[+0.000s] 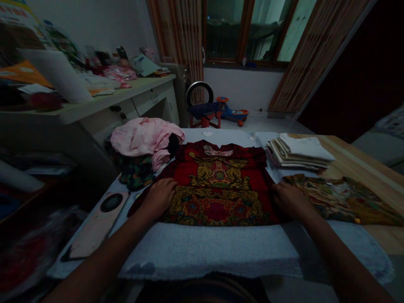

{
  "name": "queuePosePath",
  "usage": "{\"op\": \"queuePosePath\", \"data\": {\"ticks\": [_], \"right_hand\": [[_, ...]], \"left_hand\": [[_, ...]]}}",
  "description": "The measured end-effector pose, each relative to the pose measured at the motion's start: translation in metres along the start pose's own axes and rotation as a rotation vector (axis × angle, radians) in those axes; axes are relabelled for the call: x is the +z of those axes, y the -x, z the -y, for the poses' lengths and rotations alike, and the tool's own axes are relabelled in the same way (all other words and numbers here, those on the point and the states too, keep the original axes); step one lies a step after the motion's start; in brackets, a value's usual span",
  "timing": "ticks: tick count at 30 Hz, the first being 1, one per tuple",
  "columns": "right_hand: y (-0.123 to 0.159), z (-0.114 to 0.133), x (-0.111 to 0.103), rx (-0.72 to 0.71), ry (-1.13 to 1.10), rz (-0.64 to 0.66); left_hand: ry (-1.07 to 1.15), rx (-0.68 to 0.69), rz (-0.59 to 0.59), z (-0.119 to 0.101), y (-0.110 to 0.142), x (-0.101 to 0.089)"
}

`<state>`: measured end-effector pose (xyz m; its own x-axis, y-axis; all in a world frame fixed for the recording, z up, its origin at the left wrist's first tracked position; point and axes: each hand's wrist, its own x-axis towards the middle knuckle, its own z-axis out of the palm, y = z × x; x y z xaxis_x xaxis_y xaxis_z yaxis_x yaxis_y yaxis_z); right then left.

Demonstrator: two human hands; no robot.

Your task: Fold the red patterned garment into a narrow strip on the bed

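Note:
A red top point(216, 206) with gold and floral patterning lies flat, neckline away from me, on a pale cloth point(221, 248) over the table. My left hand point(160, 195) is closed on its left side, fingers curled at the fabric. At the opposite side, my right hand point(288, 198) grips the edge in the same way; its fingertips are partly hidden. Just right of that hand lies a brown-and-green patterned garment point(334, 195). Behind it stands a stack of folded light cloths point(299, 151).
A heap of pink cloth point(142, 136) and a camouflage-patterned cloth point(137, 170) sit at back left. Near my left forearm lies a flat pink slab point(97, 227) with a dark round patch. A cluttered desk point(123, 99) stands left; beyond the table are a red stool point(205, 120) and a ride-on toy point(233, 112).

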<state>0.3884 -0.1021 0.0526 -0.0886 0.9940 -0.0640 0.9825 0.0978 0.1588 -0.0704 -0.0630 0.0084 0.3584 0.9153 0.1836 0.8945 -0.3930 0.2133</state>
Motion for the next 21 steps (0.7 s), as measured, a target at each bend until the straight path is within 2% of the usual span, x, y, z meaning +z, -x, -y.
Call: {"op": "queuePosePath", "data": {"ticks": [4, 9, 14, 17, 21], "right_hand": [[0.007, 0.014, 0.005, 0.025, 0.064, -0.171], [0.017, 0.041, 0.029, -0.091, -0.187, -0.246], [0.023, 0.046, 0.059, -0.076, -0.333, -0.378], [0.024, 0.043, 0.067, -0.036, -0.332, -0.417], [0.026, 0.044, 0.068, 0.023, -0.306, -0.439]], "left_hand": [[0.048, -0.032, 0.094, 0.013, -0.009, -0.011], [0.112, -0.021, 0.107, 0.014, -0.011, -0.015], [0.171, -0.045, 0.133, 0.016, -0.011, -0.006], [0.025, -0.017, 0.086, 0.017, -0.011, -0.001], [-0.240, 0.031, -0.110, 0.006, -0.008, -0.002]]}}
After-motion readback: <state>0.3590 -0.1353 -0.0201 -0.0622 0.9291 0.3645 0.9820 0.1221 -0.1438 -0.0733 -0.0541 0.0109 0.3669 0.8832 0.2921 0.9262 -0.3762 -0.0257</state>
